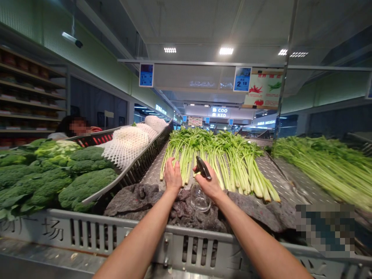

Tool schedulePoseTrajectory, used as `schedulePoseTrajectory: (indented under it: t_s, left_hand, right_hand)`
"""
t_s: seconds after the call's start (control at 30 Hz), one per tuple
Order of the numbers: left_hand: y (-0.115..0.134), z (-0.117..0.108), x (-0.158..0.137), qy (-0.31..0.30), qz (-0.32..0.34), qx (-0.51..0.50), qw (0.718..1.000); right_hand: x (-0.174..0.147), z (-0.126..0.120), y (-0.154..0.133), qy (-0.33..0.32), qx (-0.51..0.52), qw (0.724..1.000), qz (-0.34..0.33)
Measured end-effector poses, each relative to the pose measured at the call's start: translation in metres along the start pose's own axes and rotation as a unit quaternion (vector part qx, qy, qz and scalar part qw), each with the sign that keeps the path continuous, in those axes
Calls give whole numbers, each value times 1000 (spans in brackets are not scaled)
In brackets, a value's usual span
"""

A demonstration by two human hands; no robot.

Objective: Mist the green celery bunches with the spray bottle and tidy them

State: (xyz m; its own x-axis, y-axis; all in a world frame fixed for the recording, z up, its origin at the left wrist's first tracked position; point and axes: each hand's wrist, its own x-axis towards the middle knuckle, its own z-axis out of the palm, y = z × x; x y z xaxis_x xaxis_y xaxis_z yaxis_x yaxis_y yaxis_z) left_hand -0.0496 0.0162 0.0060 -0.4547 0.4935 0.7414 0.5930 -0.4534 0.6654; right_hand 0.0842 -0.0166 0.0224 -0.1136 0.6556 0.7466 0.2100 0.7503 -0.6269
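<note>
The person's two hands reach over the near edge of a vegetable display. The right hand is wrapped around the black trigger head of one clear spray bottle, a grip that probably keeps the trigger under the fingers. The bottle's round body hangs beneath that hand, in front of a crumpled grey cloth; whether it rests on the cloth cannot be told. The left hand is empty, with fingers loosely extended and thumb apart, beside the celery; contact is unclear.

The celery lies on a diamond-plate tray, pale bases near and leaves far, perhaps so the stalks line up neatly. They overlap too much to count. The one visible grey cloth runs along the near side, inside a slotted grey rail, likely as padding.

To the left, three bundles in white foam nets sit beside a black slatted divider; the nets presumably prevent bruising. Several broccoli heads crowd the near left, overlapping beyond an exact count.
</note>
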Motion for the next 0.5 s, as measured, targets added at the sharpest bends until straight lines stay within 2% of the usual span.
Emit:
schedulePoseTrajectory:
  t_s: [0.33,0.5]
  left_hand:
    - [0,1,-1,-5,25,7,1000]
    - [1,2,-2,-8,56,5,998]
  right_hand:
    - [5,-11,3,172,-9,985,-6]
    - [7,-12,2,154,-17,988,-5]
